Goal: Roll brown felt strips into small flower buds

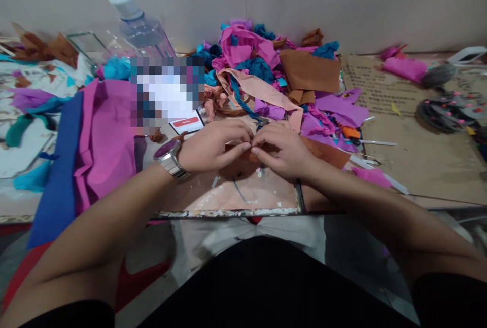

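Note:
My left hand (pixel 218 145), with a metal watch (pixel 170 158) on its wrist, is closed in a pinch over the worktable. Facing it, my right hand (pixel 283 150) pinches too, and the fingertips of both nearly meet. What lies between them is too small and hidden to make out. Brown paper (pixel 239 162) shows just below the fingers. Under the hands is a pale pink work surface (pixel 205 196) with small white scraps. A phone (pixel 186 121) with a lit screen, partly blurred, stands behind my left hand.
Crumpled pink, teal and brown paper (pixel 310 67) is heaped behind the hands. A plastic bottle (pixel 146 31) stands at the back. Folded pink paper (pixel 108 140) and a blue sheet (pixel 63 166) lie left. Cardboard (pixel 418 150) and a dark pin-studded pincushion (pixel 437 115) are right.

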`<action>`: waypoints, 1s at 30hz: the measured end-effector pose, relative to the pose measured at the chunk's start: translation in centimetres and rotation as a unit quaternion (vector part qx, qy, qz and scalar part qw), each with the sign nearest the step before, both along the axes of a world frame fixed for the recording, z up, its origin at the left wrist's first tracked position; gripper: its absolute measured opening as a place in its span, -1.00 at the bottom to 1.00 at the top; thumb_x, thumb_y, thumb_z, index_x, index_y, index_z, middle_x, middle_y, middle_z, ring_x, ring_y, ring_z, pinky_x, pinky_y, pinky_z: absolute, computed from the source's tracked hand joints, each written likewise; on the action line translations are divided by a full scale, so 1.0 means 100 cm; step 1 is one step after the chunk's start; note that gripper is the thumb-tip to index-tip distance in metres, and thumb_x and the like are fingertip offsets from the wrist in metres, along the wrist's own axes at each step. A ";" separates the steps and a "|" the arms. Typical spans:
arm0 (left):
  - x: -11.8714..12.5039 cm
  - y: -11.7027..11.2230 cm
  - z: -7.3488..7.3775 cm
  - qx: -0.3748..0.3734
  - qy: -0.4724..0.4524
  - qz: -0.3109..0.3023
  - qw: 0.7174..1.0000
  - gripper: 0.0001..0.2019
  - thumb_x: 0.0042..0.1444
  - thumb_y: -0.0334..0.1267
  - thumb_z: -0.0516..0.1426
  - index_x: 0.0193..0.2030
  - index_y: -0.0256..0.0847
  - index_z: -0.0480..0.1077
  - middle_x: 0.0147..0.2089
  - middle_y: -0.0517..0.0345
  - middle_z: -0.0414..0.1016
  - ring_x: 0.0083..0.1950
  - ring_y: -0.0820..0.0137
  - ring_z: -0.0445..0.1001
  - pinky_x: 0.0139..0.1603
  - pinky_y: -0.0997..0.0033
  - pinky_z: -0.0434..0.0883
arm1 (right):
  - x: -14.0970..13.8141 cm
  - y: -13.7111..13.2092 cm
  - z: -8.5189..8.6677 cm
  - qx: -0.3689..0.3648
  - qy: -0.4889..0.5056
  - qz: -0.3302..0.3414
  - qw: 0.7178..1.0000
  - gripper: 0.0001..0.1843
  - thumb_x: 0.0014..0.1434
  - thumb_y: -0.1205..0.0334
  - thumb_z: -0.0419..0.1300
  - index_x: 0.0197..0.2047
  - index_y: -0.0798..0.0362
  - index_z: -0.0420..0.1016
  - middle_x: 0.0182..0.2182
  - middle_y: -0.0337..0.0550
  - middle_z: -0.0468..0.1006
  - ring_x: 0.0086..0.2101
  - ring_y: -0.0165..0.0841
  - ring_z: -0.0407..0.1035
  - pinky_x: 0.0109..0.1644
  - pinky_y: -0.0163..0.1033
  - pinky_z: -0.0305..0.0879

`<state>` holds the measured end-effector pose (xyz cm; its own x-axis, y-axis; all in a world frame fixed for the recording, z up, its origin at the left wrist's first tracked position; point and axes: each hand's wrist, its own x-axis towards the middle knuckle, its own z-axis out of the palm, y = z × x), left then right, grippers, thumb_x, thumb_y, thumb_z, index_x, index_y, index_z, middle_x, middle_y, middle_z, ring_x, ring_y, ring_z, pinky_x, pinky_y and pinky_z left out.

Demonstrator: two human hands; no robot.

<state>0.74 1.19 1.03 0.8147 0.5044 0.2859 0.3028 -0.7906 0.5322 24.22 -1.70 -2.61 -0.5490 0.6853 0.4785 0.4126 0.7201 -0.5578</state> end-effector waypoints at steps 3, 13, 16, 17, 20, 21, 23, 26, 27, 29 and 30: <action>-0.001 0.001 0.000 -0.015 0.009 0.009 1.000 -0.77 0.42 -0.18 0.04 -0.18 -0.21 0.46 -0.10 -0.02 0.60 -0.05 0.27 0.54 0.05 0.27 0.42 | 0.003 0.003 0.003 -0.008 0.000 -0.005 1.000 -0.90 0.37 0.14 0.25 -0.15 -0.03 0.52 -0.21 -0.16 0.65 -0.14 -0.22 0.49 0.06 -0.02 0.20; -0.009 0.008 0.003 -0.026 -0.005 0.038 0.999 -0.80 0.40 -0.20 0.02 -0.19 -0.21 0.40 -0.13 -0.02 0.56 -0.14 0.30 0.49 -0.02 0.29 0.39 | 0.042 0.042 0.006 -0.009 -0.028 -0.082 0.996 -0.74 0.27 0.21 0.24 0.03 -0.01 0.48 -0.02 0.01 0.58 0.01 -0.06 0.46 0.11 0.02 0.32; -0.010 0.011 0.003 -0.024 -0.015 0.055 0.998 -0.81 0.39 -0.22 0.02 -0.22 -0.21 0.38 -0.17 0.02 0.52 -0.17 0.32 0.45 -0.04 0.30 0.37 | 0.044 0.041 0.011 -0.002 -0.107 -0.062 0.992 -0.70 0.23 0.21 0.24 0.03 0.01 0.46 -0.05 0.04 0.55 -0.03 -0.04 0.43 0.06 0.00 0.31; -0.011 0.011 0.002 -0.026 -0.019 0.063 0.997 -0.81 0.38 -0.22 0.03 -0.24 -0.21 0.37 -0.19 0.03 0.51 -0.19 0.33 0.44 -0.05 0.31 0.36 | 0.043 0.039 0.015 0.000 -0.126 -0.055 0.990 -0.67 0.21 0.18 0.26 0.04 0.01 0.46 -0.06 0.05 0.55 -0.03 -0.04 0.42 0.06 0.00 0.31; -0.012 0.012 0.001 -0.031 -0.036 0.102 0.994 -0.79 0.37 -0.22 0.03 -0.28 -0.22 0.36 -0.24 0.06 0.49 -0.23 0.34 0.43 -0.09 0.32 0.34 | 0.043 0.030 0.026 0.003 -0.161 -0.030 0.987 -0.64 0.19 0.09 0.31 0.03 0.02 0.46 -0.08 0.03 0.55 -0.04 -0.04 0.42 0.05 -0.03 0.30; -0.012 0.013 0.001 -0.031 -0.041 0.118 0.992 -0.78 0.37 -0.21 0.03 -0.29 -0.22 0.36 -0.24 0.07 0.49 -0.23 0.34 0.42 -0.10 0.32 0.34 | 0.044 0.028 0.030 -0.007 -0.166 -0.026 0.986 -0.66 0.23 0.09 0.28 0.04 0.02 0.46 -0.07 0.03 0.56 -0.05 -0.06 0.42 0.02 -0.05 0.29; -0.013 0.014 0.000 -0.025 -0.045 0.147 0.988 -0.78 0.36 -0.19 0.03 -0.28 -0.22 0.37 -0.25 0.08 0.49 -0.24 0.35 0.42 -0.12 0.34 0.33 | 0.047 0.026 0.036 -0.038 -0.156 -0.054 0.986 -0.70 0.37 0.11 0.14 0.08 0.04 0.48 -0.06 0.02 0.58 -0.09 -0.12 0.45 -0.03 -0.10 0.28; -0.015 0.016 -0.001 -0.021 -0.052 0.167 0.984 -0.78 0.35 -0.18 0.03 -0.27 -0.22 0.38 -0.25 0.09 0.49 -0.24 0.35 0.41 -0.15 0.34 0.33 | 0.054 0.027 0.042 -0.072 -0.158 -0.033 0.984 -0.63 0.41 -0.03 0.12 0.07 0.04 0.53 -0.10 -0.01 0.63 -0.18 -0.18 0.47 -0.10 -0.14 0.28; -0.015 0.017 -0.001 -0.021 -0.056 0.167 0.984 -0.78 0.35 -0.18 0.04 -0.28 -0.21 0.37 -0.26 0.09 0.49 -0.25 0.35 0.41 -0.15 0.34 0.33 | 0.056 0.028 0.043 -0.079 -0.174 -0.021 0.981 -0.57 0.36 -0.11 0.18 0.06 0.05 0.55 -0.11 -0.01 0.63 -0.19 -0.18 0.47 -0.11 -0.14 0.28; -0.016 0.018 -0.002 -0.022 -0.065 0.166 0.984 -0.77 0.36 -0.18 0.04 -0.31 -0.21 0.36 -0.29 0.10 0.47 -0.27 0.35 0.39 -0.14 0.32 0.33 | 0.059 0.031 0.042 -0.085 -0.217 -0.004 0.972 -0.50 0.25 -0.18 0.30 0.03 0.05 0.57 -0.12 -0.01 0.64 -0.21 -0.17 0.47 -0.13 -0.14 0.29; -0.016 0.019 -0.002 -0.022 -0.069 0.167 0.983 -0.77 0.36 -0.18 0.04 -0.31 -0.20 0.36 -0.30 0.11 0.46 -0.27 0.35 0.39 -0.14 0.32 0.33 | 0.059 0.032 0.042 -0.084 -0.237 0.002 0.968 -0.52 0.22 -0.16 0.34 0.00 0.05 0.58 -0.14 -0.01 0.63 -0.21 -0.17 0.47 -0.14 -0.14 0.29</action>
